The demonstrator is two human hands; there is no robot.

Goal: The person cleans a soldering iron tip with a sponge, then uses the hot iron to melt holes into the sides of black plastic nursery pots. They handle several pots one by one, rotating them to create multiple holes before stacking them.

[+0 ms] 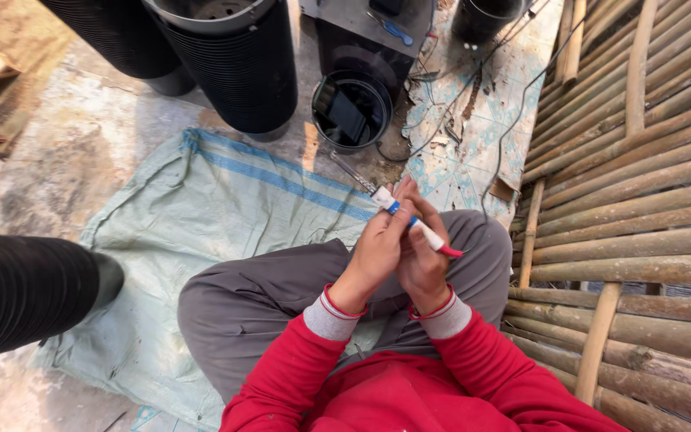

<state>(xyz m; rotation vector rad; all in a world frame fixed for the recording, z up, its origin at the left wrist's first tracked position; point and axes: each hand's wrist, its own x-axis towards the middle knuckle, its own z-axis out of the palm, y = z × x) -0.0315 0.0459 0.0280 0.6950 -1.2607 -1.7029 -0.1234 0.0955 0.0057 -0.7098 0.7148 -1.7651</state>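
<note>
I sit cross-legged in grey trousers and a red sweater. Both hands meet in front of me around a slim white tool (pixel 409 220) with a blue band, a red rear end and a clear tip pointing up-left. My left hand (pixel 377 252) wraps the tool from the left side. My right hand (pixel 424 260) presses against it from the right, fingers curled around the shaft. The tool is held above my right knee.
A pale green woven sack (pixel 177 232) lies on the floor under my legs. Black ribbed cylinders stand at the back (pixel 237 68) and lie at left (pixel 25 292). A small black pot (pixel 351 112) holds a dark object. Bamboo poles (pixel 641 184) fill the right side. Loose wires (pixel 473 96) cross the tiled floor.
</note>
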